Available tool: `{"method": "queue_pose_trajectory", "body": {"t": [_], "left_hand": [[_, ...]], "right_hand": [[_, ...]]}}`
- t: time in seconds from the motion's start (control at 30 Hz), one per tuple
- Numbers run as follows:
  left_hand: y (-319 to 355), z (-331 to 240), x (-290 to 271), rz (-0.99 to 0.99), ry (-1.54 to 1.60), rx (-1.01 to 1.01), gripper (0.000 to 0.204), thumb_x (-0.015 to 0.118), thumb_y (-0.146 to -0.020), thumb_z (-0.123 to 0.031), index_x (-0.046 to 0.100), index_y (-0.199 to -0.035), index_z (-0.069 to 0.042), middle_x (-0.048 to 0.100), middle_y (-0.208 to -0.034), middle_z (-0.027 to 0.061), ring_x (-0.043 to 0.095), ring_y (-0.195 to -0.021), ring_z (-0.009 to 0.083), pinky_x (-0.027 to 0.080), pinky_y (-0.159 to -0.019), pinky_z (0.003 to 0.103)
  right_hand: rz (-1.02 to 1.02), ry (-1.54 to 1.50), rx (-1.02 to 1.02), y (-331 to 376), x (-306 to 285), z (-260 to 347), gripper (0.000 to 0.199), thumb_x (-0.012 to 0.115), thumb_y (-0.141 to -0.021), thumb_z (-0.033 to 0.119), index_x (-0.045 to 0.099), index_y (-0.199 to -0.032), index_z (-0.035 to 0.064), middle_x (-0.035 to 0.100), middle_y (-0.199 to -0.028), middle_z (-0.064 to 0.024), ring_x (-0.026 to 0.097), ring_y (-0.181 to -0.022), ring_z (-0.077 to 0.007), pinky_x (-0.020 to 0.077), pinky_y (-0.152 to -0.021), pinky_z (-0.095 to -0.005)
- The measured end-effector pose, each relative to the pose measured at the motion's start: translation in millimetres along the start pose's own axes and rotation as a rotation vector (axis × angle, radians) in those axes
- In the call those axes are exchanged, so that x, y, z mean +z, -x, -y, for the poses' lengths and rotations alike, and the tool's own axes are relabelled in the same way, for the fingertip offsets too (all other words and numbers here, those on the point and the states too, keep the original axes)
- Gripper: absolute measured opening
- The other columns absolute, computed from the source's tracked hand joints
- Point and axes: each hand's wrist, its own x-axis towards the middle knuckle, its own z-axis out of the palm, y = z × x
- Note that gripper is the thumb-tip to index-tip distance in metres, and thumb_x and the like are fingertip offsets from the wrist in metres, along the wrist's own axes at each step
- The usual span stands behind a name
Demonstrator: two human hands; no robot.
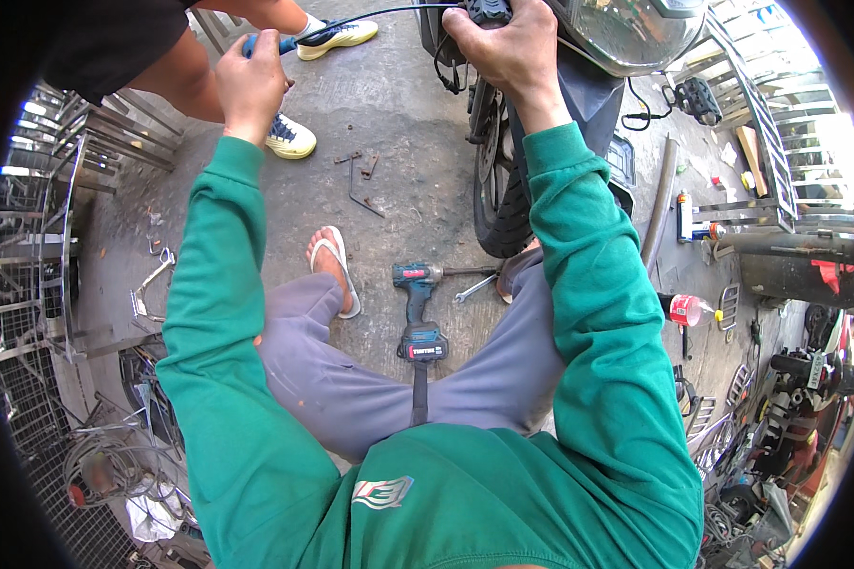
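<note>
Evidently, the left hand [250, 83] was curled around a blue-handled tool [249, 45]; the right hand [509, 49] gripped a black block-shaped part [489, 10] by the motorcycle [591, 100], finger spread partly hidden, so exact opening could not be told. A black cable [380, 12] ran crosswise between them, bowed, tool side to right hand. The part lay rightward and slightly farther out from the left hand.
</note>
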Motion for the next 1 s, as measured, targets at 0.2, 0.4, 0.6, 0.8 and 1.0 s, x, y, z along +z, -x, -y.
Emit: {"method": "queue_pose_trajectory", "body": {"t": [0.2, 0.4, 0.6, 0.8, 1.0], "left_hand": [[-4.5, 24.4, 6.8, -0.124, -0.023, 0.215, 0.032, 0.061, -0.094, -0.027, 0.063, -0.077, 0.001, 0.06, -0.056, 0.0064, 0.06, -0.049, 0.0159, 0.045, -0.05, 0.033], [-20.7, 54.9, 11.4, -0.217, -0.02, 0.433, 0.027, 0.057, -0.097, -0.025, 0.063, -0.089, 0.0, 0.06, -0.06, 0.0048, 0.061, -0.051, 0.0133, 0.047, -0.05, 0.029], [-28.1, 69.3, 8.1, -0.208, -0.202, 0.461, 0.04, 0.056, -0.1, -0.039, 0.065, -0.098, 0.0, 0.062, -0.063, 0.01, 0.063, -0.059, 0.0237, 0.048, -0.06, 0.04], [-23.6, 28.5, -25.4, 0.296, -0.254, 0.004, 0.043, 0.048, -0.105, -0.042, 0.065, -0.113, -0.003, 0.074, -0.093, 0.0125, 0.065, -0.06, 0.0176, 0.047, -0.054, 0.031], [-6.4, -18.7, -42.3, 0.547, 0.057, -0.622, 0.052, 0.043, -0.108, -0.041, 0.048, -0.143, -0.003, 0.07, -0.124, 0.0139, 0.072, -0.068, 0.0172, 0.048, -0.048, 0.025]], "right_hand": [[-0.016, -0.021, 0.022, -1.2, 1.5, 0.7, 0.035, 0.073, -0.075, 0.012, 0.069, -0.108, -0.0024, 0.072, -0.102, -0.0159, 0.072, -0.099, -0.0255, 0.0549, -0.091, -0.034], [0.003, -0.017, 0.042, -1.0, 1.7, 2.7, 0.037, 0.073, -0.075, 0.012, 0.07, -0.108, -0.0022, 0.072, -0.102, -0.0167, 0.072, -0.098, -0.0264, 0.0551, -0.09, -0.0347], [-0.053, 0.033, -0.065, 2.4, 3.9, -5.1, 0.036, 0.076, -0.075, 0.013, 0.069, -0.108, -0.0003, 0.071, -0.098, -0.0189, 0.072, -0.094, -0.0312, 0.0566, -0.083, -0.039], [-0.065, 0.07, -0.012, 4.8, 6.3, -11.8, 0.043, 0.082, -0.067, 0.027, 0.075, -0.104, 0.0054, 0.068, -0.095, -0.0189, 0.07, -0.088, -0.0323, 0.0579, -0.085, -0.0391], [-0.049, 0.078, 0.057, 9.2, 4.3, -10.6, 0.04, 0.08, -0.072, 0.027, 0.075, -0.105, 0.0055, 0.071, -0.1, -0.0173, 0.071, -0.09, -0.0312, 0.0578, -0.085, -0.0378]]}}
